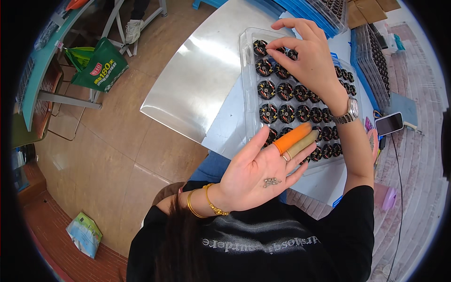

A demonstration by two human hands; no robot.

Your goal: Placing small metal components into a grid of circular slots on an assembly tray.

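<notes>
My left hand lies palm up with its fingers stretched out. Several tiny silvery metal pieces rest loose in its palm. Two of its fingers wear finger cots, one orange and one tan. A clear plastic tray reaches beyond this hand, filled with rows of round black parts with coloured wire bits. Over its far left corner my right hand has thumb and index fingertip close together in a pinch; whatever is between them is too small to make out.
A shiny metal sheet borders the tray on the left. Stacked trays of similar parts and a phone with a dark cable are at right. A green bag and a light patterned bag are at far left.
</notes>
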